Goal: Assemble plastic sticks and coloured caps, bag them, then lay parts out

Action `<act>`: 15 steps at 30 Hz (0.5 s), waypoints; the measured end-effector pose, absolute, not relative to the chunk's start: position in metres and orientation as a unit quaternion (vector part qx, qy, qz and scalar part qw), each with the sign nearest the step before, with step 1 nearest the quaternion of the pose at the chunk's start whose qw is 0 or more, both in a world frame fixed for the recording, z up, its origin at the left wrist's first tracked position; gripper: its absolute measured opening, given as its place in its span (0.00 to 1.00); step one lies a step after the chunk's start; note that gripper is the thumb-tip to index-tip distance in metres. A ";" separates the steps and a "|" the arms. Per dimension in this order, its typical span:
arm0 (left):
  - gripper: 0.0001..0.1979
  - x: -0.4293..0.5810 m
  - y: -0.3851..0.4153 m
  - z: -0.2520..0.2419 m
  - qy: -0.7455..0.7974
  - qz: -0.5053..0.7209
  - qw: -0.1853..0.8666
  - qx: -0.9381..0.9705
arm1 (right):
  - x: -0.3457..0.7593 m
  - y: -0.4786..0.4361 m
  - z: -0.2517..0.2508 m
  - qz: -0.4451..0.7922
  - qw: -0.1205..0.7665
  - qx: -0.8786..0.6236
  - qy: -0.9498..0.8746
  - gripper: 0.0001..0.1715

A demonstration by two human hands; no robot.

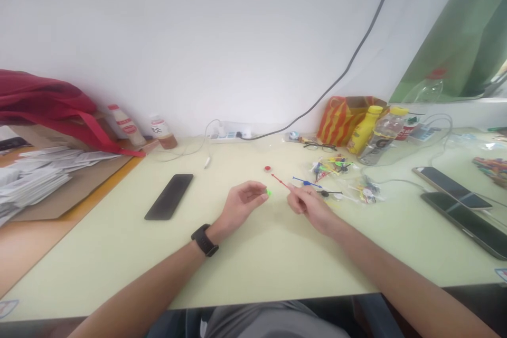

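My left hand (245, 202) pinches a small bright green plastic piece (269, 192) between thumb and fingertips. Across from it, my right hand (311, 205) is closed on the near end of a thin red arrow-shaped pointer (280, 180), which points away to the upper left. A small round piece with a red top (267, 168) lies on the table just beyond the pointer's tip. Close to my right hand rest a blue pointer (307, 182) and a black pointer (325, 193), each with a round middle.
Plastic bags of mixed coloured pieces (335, 167) lie right of centre. Behind them stand a yellow bottle (363, 131), a clear bottle (383, 137) and a striped bag (336, 119). A black phone (169, 197) lies left; two more phones (455, 187) lie right.
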State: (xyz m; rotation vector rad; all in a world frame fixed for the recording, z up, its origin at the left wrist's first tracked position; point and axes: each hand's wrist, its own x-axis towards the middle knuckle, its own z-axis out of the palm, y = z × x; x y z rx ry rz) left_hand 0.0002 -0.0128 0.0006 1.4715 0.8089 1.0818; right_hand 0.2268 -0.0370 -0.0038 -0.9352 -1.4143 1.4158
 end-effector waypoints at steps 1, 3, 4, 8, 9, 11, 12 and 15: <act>0.15 0.000 -0.013 0.000 0.341 0.454 0.542 0.619 | 0.226 -0.037 -0.003 0.570 0.466 -0.375 -0.563 0.38; 0.15 0.000 -0.012 -0.001 0.337 0.447 0.545 0.624 | 0.225 -0.038 -0.001 0.566 0.484 -0.374 -0.553 0.29; 0.14 0.000 -0.012 -0.001 0.333 0.442 0.547 0.628 | 0.224 -0.038 0.000 0.562 0.486 -0.372 -0.556 0.25; 0.13 0.000 -0.013 -0.003 0.315 0.418 0.559 0.643 | 0.220 -0.040 0.000 0.531 0.481 -0.365 -0.595 0.21; 0.12 0.000 -0.013 -0.004 0.311 0.414 0.562 0.645 | 0.219 -0.040 -0.001 0.524 0.478 -0.367 -0.602 0.21; 0.12 0.000 -0.013 -0.004 0.304 0.411 0.566 0.647 | 0.219 -0.040 -0.003 0.516 0.470 -0.374 -0.611 0.21; 0.12 0.000 -0.013 -0.005 0.303 0.409 0.568 0.647 | 0.219 -0.040 -0.003 0.512 0.467 -0.378 -0.614 0.21; 0.12 0.000 -0.013 -0.004 0.302 0.405 0.570 0.648 | 0.220 -0.040 -0.005 0.502 0.460 -0.385 -0.623 0.19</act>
